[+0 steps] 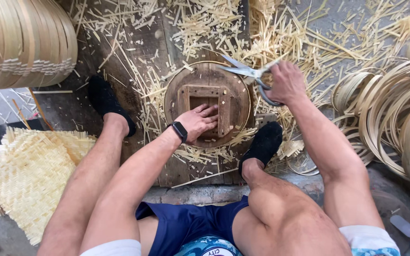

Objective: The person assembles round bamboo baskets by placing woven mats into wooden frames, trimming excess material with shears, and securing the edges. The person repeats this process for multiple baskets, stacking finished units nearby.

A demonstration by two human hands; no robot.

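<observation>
Knees bent below us, our left hand (199, 122) lies flat, fingers spread, on the round wooden form (208, 103) between our feet. Our right hand (286, 81) grips steel scissors (248, 72), blades parted over its far rim, bamboo trimmings (205, 21) strewn beyond.

Round wooden mould (208, 78) lies flat on the plank floor between both feet, square frame on top; steel scissors (250, 73) hover open over its upper right edge.
</observation>
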